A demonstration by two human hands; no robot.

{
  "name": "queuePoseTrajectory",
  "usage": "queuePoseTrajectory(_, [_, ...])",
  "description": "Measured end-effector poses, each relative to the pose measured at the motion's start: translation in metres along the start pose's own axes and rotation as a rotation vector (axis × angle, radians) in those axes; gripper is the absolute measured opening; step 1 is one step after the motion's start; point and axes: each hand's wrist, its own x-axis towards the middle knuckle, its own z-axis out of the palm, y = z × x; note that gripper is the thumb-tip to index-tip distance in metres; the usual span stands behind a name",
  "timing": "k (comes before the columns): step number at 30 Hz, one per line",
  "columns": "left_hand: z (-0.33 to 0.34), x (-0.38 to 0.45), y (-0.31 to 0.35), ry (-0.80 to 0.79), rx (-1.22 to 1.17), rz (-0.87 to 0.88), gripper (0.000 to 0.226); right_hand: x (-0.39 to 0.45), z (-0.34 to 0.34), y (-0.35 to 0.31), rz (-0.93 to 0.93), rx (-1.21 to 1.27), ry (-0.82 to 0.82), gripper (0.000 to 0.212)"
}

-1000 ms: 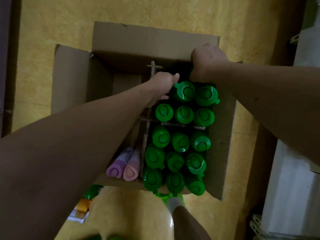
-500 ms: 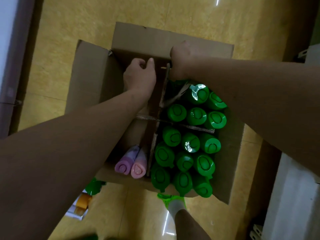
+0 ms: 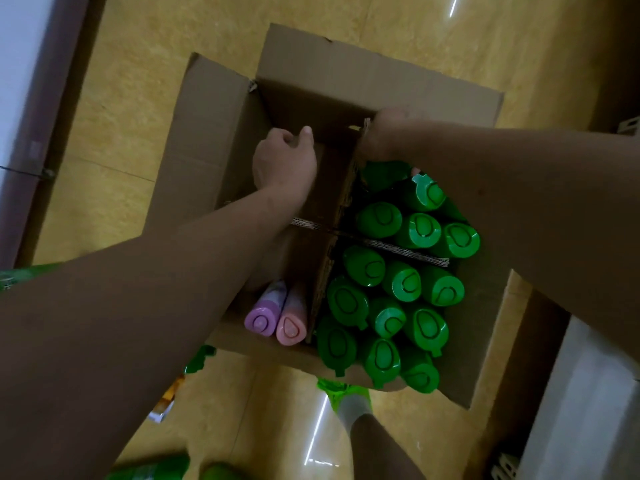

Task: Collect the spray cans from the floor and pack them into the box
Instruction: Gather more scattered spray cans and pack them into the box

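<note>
Head view, surroundings: a cardboard box [image 3: 214, 133] is seen from above on a yellow floor [image 3: 145, 46], its flaps folded outward. A white cabinet [image 3: 588, 393] stands at the right, a dark baseboard [image 3: 45, 109] at the left.
Obstructions: both forearms cross the box; a cardboard divider [image 3: 346, 188] splits it into four compartments.
Green cans [image 3: 401, 282]: packed upright, caps up, long axes vertical, filling the two right compartments.
Purple can [image 3: 265, 315] and pink can [image 3: 292, 323]: side by side, leaning, in the near left compartment.
Loose cans: green can [image 3: 199, 358] and others are seen on the floor near the box's near edge.
Left hand [image 3: 284, 161]: fingers curled in the far left compartment; what is held cannot be told.
Right hand [image 3: 384, 136]: curled at the divider's far end; grip cannot be told.
Open room: both left compartments are mostly unfilled.
</note>
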Motion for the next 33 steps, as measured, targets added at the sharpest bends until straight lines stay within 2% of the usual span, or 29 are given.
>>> queuePoseTrajectory(2, [0.001,-0.002,-0.001,-0.010,0.000,0.010,0.038,0.003,0.007,-0.001,0.015,-0.015,0.008,0.054])
queuePoseTrajectory(5, [0.002,-0.002,-0.002,-0.027,0.014,0.018,0.039,0.007,0.014,0.001,0.018,-0.079,0.054,0.046])
queuePoseTrajectory(7, [0.003,0.000,-0.005,-0.035,0.008,0.013,0.039,0.009,0.017,0.003,0.016,-0.122,0.062,0.048])
queuePoseTrajectory(13, [0.007,0.000,-0.012,-0.056,-0.005,-0.007,0.038,0.015,0.022,0.004,0.064,-0.163,0.010,0.071])
queuePoseTrajectory(15, [0.008,-0.002,-0.015,-0.086,0.022,-0.006,0.038,0.011,0.026,0.003,0.048,-0.174,0.042,0.061])
queuePoseTrajectory(18, [0.005,-0.005,-0.022,-0.159,0.052,-0.009,0.037,0.002,0.044,0.003,-0.036,-0.133,0.161,0.037])
queuePoseTrajectory(20, [0.001,-0.005,-0.027,-0.160,0.105,0.001,0.039,-0.007,0.056,0.004,-0.098,-0.161,0.222,0.029])
queuePoseTrajectory(26, [-0.022,-0.019,-0.047,-0.085,0.173,0.096,0.045,-0.037,0.077,-0.011,-0.320,-0.287,0.394,0.053])
queuePoseTrajectory(29, [-0.042,-0.033,-0.072,0.004,0.187,0.152,0.045,-0.061,0.090,-0.042,-0.431,-0.268,0.383,0.059])
queuePoseTrajectory(33, [-0.076,-0.058,-0.123,0.079,0.149,0.169,0.045,-0.093,0.121,-0.094,-0.572,-0.229,0.340,0.056])
